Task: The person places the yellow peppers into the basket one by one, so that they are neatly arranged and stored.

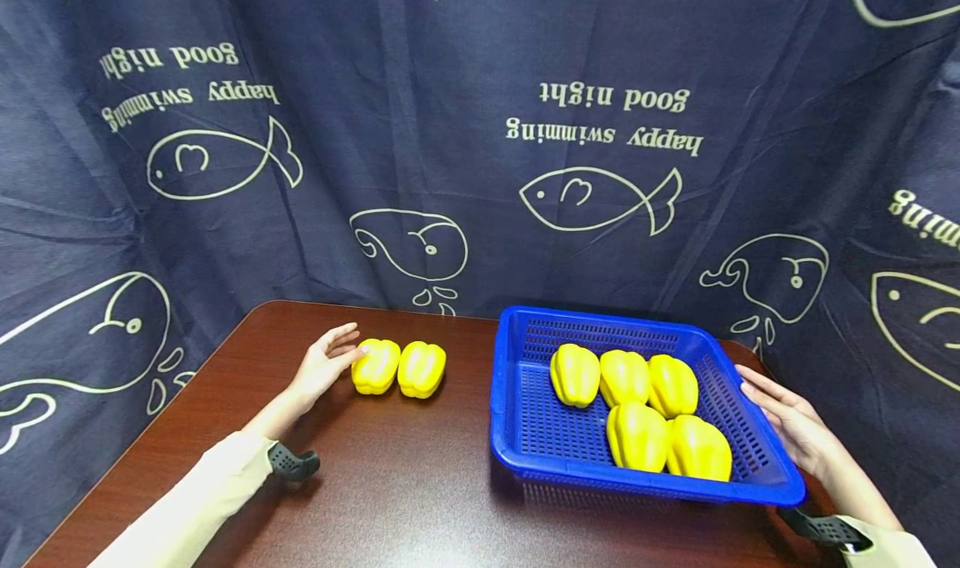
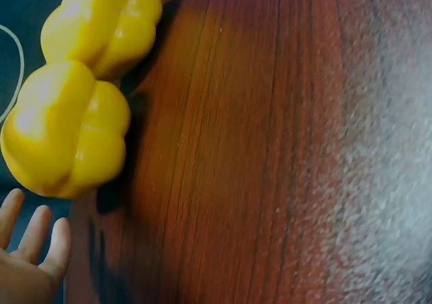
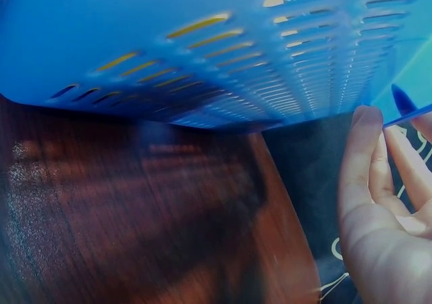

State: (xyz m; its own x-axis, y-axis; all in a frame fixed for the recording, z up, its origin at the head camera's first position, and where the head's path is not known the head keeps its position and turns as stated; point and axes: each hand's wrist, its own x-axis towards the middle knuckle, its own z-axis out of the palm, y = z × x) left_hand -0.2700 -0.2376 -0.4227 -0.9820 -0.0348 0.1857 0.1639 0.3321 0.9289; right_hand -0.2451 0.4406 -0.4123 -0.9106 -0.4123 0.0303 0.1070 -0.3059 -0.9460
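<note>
Two yellow bell peppers stand side by side on the table (image 1: 360,485), the left bell pepper (image 1: 376,368) next to the right bell pepper (image 1: 422,369). My left hand (image 1: 318,368) is beside the left one, with its fingers loosely extended. In the left wrist view the visible fingertips are just apart from that pepper. A blue plastic basket (image 1: 532,459) with slotted walls holds several more yellow bell peppers (image 1: 576,376). At its right side, my right hand (image 1: 798,426) touches the outer rim with extended, slightly bent fingers. Its thumb cannot be made out in the right wrist view.
A dark blue curtain (image 1: 480,151) with white fish and whale drawings hangs behind and around the table. The table's left edge (image 1: 142,439) runs beyond my left arm. Dark straps (image 1: 294,461) are on both wrists.
</note>
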